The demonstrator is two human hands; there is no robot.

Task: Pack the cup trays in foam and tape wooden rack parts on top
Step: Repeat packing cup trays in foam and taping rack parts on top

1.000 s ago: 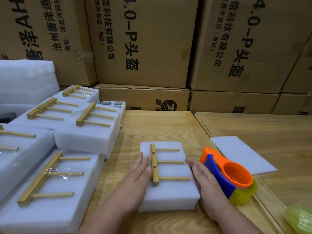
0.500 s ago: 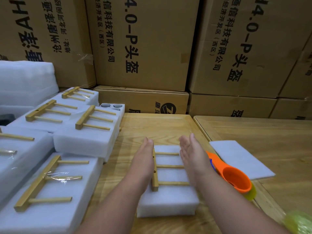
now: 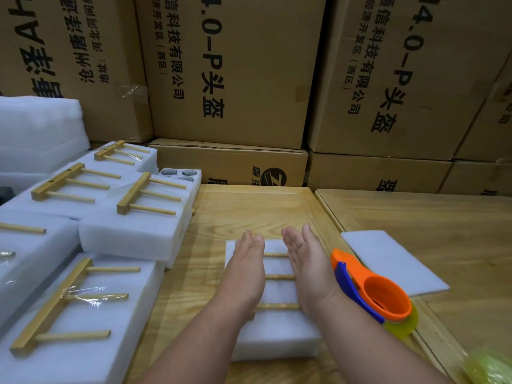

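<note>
A white foam block (image 3: 277,336) lies on the wooden table (image 3: 249,212) in front of me. On top of it sits a wooden rack part (image 3: 277,277), a bar with three thin dowels; the bar is mostly hidden under my left wrist. My left hand (image 3: 248,257) lies flat along the block's left side, fingers straight and pointing away. My right hand (image 3: 303,254) lies flat along the right side, fingers straight. Neither hand grips anything.
An orange and blue tape dispenser (image 3: 374,295) rests just right of my right forearm, beside a thin foam sheet (image 3: 393,259). Several packed foam blocks with taped racks (image 3: 133,217) pile up at left. Stacked cardboard boxes (image 3: 235,79) wall off the back.
Both hands slid forward along the foam block's sides, from near its middle to its far end. The camera moved slightly closer.
</note>
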